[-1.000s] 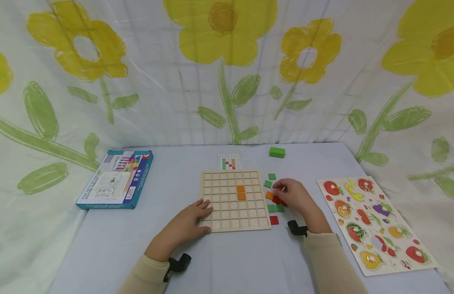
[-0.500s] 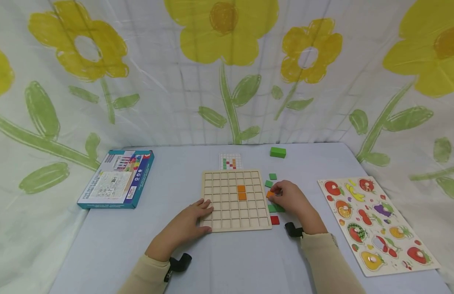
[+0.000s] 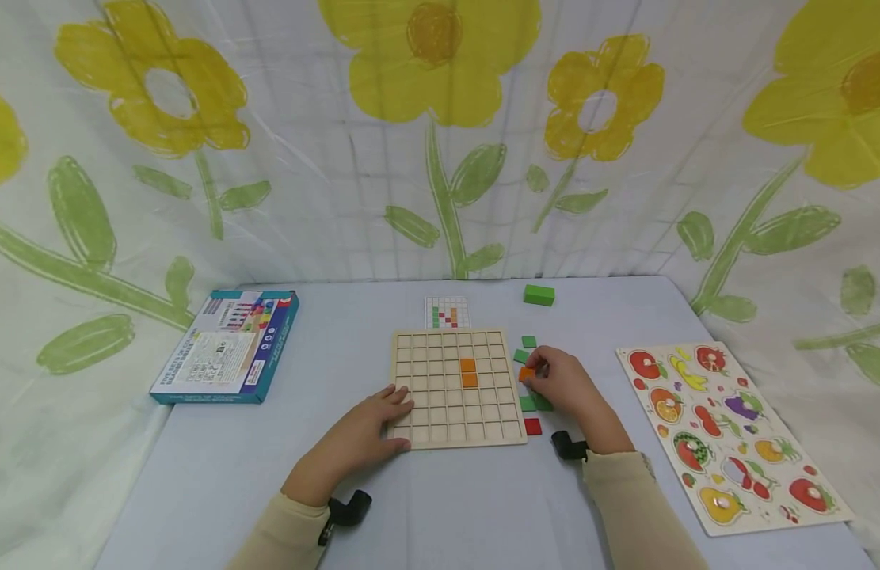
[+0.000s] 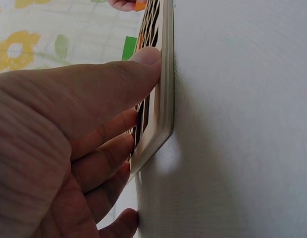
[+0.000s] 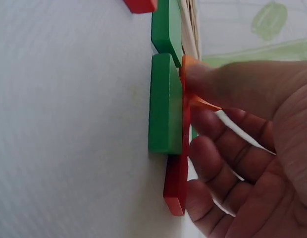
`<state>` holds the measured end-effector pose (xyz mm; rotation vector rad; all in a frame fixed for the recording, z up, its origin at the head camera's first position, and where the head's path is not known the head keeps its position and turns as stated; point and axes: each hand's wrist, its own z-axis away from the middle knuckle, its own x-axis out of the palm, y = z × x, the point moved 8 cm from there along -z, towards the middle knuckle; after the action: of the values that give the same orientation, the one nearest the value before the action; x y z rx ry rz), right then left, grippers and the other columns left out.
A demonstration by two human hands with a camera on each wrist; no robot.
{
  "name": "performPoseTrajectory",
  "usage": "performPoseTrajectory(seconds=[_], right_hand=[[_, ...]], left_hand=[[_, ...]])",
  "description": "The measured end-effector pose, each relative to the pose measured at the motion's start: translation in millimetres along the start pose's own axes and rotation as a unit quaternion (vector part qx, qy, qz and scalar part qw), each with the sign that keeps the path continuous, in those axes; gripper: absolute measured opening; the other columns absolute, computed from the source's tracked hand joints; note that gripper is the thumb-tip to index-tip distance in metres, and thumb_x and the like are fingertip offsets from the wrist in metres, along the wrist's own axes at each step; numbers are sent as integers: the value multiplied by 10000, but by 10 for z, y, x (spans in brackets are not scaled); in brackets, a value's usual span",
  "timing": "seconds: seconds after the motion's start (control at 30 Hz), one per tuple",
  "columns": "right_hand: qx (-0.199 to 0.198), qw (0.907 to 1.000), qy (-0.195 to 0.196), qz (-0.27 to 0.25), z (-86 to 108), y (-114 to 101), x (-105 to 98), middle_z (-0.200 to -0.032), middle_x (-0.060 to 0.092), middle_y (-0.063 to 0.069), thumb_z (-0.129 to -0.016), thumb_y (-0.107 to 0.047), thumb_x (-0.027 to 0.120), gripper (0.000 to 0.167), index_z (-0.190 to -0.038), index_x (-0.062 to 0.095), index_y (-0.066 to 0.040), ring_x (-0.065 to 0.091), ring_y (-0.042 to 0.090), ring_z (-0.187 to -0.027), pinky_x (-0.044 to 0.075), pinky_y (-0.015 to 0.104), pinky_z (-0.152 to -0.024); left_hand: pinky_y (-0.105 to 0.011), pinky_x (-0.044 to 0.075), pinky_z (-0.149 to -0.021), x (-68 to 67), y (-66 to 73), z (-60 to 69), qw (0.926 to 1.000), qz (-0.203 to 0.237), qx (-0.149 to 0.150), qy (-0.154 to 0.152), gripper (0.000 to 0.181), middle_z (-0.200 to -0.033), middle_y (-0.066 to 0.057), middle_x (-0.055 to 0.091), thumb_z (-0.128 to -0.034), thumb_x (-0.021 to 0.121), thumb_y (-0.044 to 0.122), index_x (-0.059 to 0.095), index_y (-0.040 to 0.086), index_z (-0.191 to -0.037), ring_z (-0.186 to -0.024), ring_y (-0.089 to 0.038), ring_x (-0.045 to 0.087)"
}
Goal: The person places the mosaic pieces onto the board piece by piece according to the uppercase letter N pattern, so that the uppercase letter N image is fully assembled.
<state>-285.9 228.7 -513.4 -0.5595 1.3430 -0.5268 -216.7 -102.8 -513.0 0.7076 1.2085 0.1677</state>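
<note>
Pinching the orange tile [image 3: 527, 374] between thumb and fingers, you tilted it with your right hand [image 3: 558, 381]. One second earlier, you had that hand over a nearby red tile [image 5: 176, 186], and the orange tile lay flat. This meant the piece was gripped but remained off the grid board [image 3: 493, 408], just beyond its right edge, toward the right edge of the tabletop [image 3: 454, 511]. Your left hand [image 3: 371, 426], fingers extended, rested by the board's near-left corner. Two seated orange tiles [image 3: 469, 380] occupied unchanged cells.

Tabletop play area, home or classrm unclear: flower-print curtain [image 3: 304, 206] behind, pale tbl [image 3: 447, 507], fruit puzzle bd [image 3: 733, 423], wd grid bd [image 3: 440, 397], boxed set [image 3: 226, 348].
</note>
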Motion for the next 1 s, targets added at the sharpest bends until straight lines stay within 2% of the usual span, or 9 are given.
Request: performPoseTrajectory(seconds=[0.17,0.3,0.43,0.6,0.77,1.0], right_hand=[[-12,9989,146,-453,12,-40,-23,-976,723,80,-1019,-109,757,106,-1101,694,-84,664,185,-788,567,281,-687],[-167,9971,167,-721,33,-216,13,-1009,720,81,-1025,-115,751,80,-1097,724,-91,638,221,-864,556,289,-715],[-522,9959,-82,-738,42,-488,189,-1046,737,36,-1021,-139,763,63,-1081,749,-125,614,219,-950,533,311,-791],[-792,9940,-358,-666,52,-722,427,-1012,750,-8,-1012,-122,780,50,-1043,754,-152,615,189,-904,534,322,-815],[-768,9950,-403,-502,59,-769,550,-987,734,-42,-1014,-126,781,67,-1019,744,-181,604,166,-866,534,311,-797],[-635,9957,-460,-497,78,-723,562,-956,704,-42,-1020,-149,776,81,-985,739,-211,604,185,-867,531,328,-779]], left_hand=[[-585,334,-1321,-3,-5,0,10000,-33,-11,-19,663,-1717,-56,468,-942,874,264,633,94,-1536,-1657,-322,332],[-584,327,-1325,-14,-4,4,10000,-38,-6,-22,664,-1717,-60,465,-943,873,264,631,89,-1536,-1658,-324,328],[-589,326,-1323,-26,-1,9,10000,-16,-10,-1,665,-1715,-63,468,-938,877,261,634,83,-1531,-1657,-328,331],[-596,329,-1320,-20,-10,4,10000,37,-37,9,667,-1717,-54,469,-934,881,258,637,90,-1531,-1657,-325,331],[-598,327,-1321,-6,-24,-6,10000,49,-22,2,665,-1718,-51,468,-936,879,261,636,98,-1533,-1659,-324,327],[-599,321,-1323,7,-25,-2,10000,57,-29,-61,660,-1721,-50,464,-946,869,265,631,104,-1540,-1663,-324,317]])
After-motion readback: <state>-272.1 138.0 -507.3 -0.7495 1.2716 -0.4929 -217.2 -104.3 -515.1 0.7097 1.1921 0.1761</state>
